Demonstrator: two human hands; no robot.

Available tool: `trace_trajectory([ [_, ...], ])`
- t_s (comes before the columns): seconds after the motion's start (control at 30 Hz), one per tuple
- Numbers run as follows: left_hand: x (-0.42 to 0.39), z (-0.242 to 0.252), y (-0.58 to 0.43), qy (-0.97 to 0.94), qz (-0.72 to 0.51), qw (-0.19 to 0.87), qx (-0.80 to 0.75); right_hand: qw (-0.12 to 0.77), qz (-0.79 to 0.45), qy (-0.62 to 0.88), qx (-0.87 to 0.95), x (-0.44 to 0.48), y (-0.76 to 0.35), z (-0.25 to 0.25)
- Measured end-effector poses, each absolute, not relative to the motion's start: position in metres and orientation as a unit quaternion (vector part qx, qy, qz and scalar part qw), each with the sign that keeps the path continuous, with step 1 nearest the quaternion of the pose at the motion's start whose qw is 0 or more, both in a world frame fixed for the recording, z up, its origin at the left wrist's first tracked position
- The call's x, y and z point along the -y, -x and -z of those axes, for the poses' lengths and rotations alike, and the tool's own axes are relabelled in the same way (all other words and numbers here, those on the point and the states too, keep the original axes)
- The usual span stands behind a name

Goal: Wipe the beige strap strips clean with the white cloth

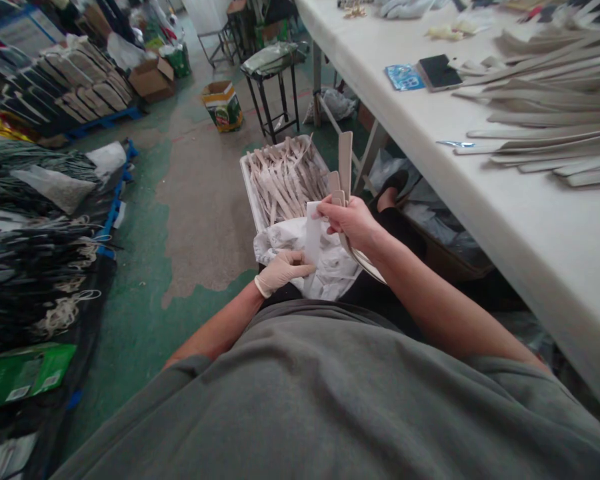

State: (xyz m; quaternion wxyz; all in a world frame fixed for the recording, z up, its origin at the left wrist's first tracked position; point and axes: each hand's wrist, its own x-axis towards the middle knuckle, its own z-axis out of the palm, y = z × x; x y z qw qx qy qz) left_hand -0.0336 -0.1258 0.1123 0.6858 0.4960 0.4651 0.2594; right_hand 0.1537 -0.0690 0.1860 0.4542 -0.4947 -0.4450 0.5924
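My bare right hand (354, 223) is closed round several beige leather-like strips (345, 160), whose rounded ends stick up past the fingers while a length curves down below the wrist. Its thumb and finger also pinch the top of a translucent white strip (313, 233). At the lower end of that white strip, my left hand (283, 270) in a pale glove is closed, thumb and fingers pressed together on it. Beneath both hands, crumpled white cloth or plastic (330, 270) lies over my lap. Just beyond it stands a white crate (250, 193) full of pale, wrinkled strips (285, 177).
Along the right runs a long white table (430, 133) bearing piled beige strips (555, 100) and a dark block (439, 72). A black stool (275, 87) and a yellow-green carton (223, 107) stand ahead. Pallets (115, 207) with bundled cords line the left.
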Motion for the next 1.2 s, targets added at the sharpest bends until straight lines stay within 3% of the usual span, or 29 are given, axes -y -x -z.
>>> trace_trajectory([
  [0.43, 0.131, -0.117, 0.039, -0.535, -0.156, 0.7, -0.447, 0.444, -0.554, 0.512, 0.483, 0.049, -0.128, -0.176],
  [0.67, 0.134, -0.114, 0.042, -0.498, -0.159, 0.732, -0.437, 0.446, -0.579, 0.517, 0.446, 0.039, -0.131, -0.161],
  [0.8, 0.106, -0.135, 0.09, -0.346, -0.331, 0.721, -0.501, 0.392, -0.634, 0.496, 0.445, 0.052, -0.137, -0.143],
  [0.97, 0.061, -0.199, 0.196, -0.152, -0.628, 0.568, -0.51, 0.306, -0.718, 0.458, 0.426, 0.09, -0.136, -0.119],
  [1.07, 0.057, -0.21, 0.227, -0.108, -0.674, 0.533, -0.499, 0.281, -0.754, 0.458, 0.378, 0.105, -0.132, -0.108],
  [1.2, 0.083, -0.167, 0.196, -0.043, -0.644, 0.561, -0.518, 0.265, -0.75, 0.481, 0.368, 0.113, -0.131, -0.1],
])
